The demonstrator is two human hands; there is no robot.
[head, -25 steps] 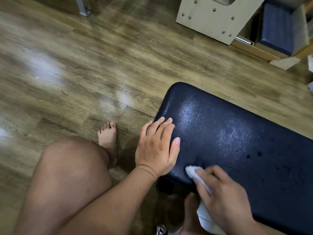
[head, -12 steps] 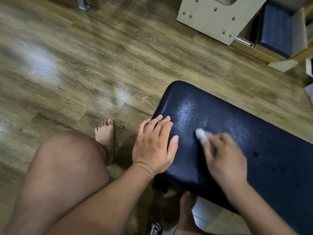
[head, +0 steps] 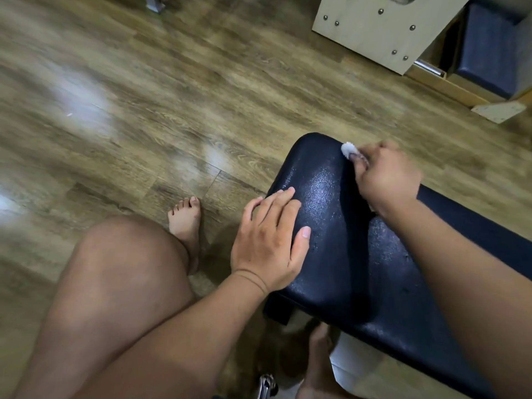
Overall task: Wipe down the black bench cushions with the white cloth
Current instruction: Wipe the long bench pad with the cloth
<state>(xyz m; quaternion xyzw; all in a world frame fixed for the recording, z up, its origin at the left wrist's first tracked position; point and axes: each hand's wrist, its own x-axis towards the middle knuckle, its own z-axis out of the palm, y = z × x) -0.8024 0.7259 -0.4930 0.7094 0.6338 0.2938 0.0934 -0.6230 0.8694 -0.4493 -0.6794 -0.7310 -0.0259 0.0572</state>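
Wood-grain flooring (head: 144, 110) with pale glare patches fills the background, and a black bench cushion (head: 331, 269) runs in from the lower right, its rounded end just beyond the fingertips of both hands. At the far corner of that end, the white cloth (head: 347, 148) touches the cushion's edge. Only a small tuft of it shows, sticking out past the fingertips of the right hand (head: 388, 177). That hand's fingers (head: 361, 161) are curled in tight round the rest of the cloth, though blur hides the exact grip. Between those fingers and the other hand, the cushion's top glistens with a fine wet sheen. The left hand (head: 267, 243) lies flat on the near side of the cushion's end, its fingers (head: 283, 203) straight and close together, the thumb spread out to the right, holding nothing. Just left of those fingers, a bare foot (head: 185, 223) stands on the floor, with a bare knee (head: 121, 283) nearer the camera. Below the palm, under the cushion's near edge, a second foot (head: 318, 349) sits in shadow beside a white sheet (head: 354, 367). Well beyond the right fingertips stands a pale panel (head: 374, 33) studded with metal bolts, and to its right a dark blue pad (head: 486, 50) in a wooden frame.
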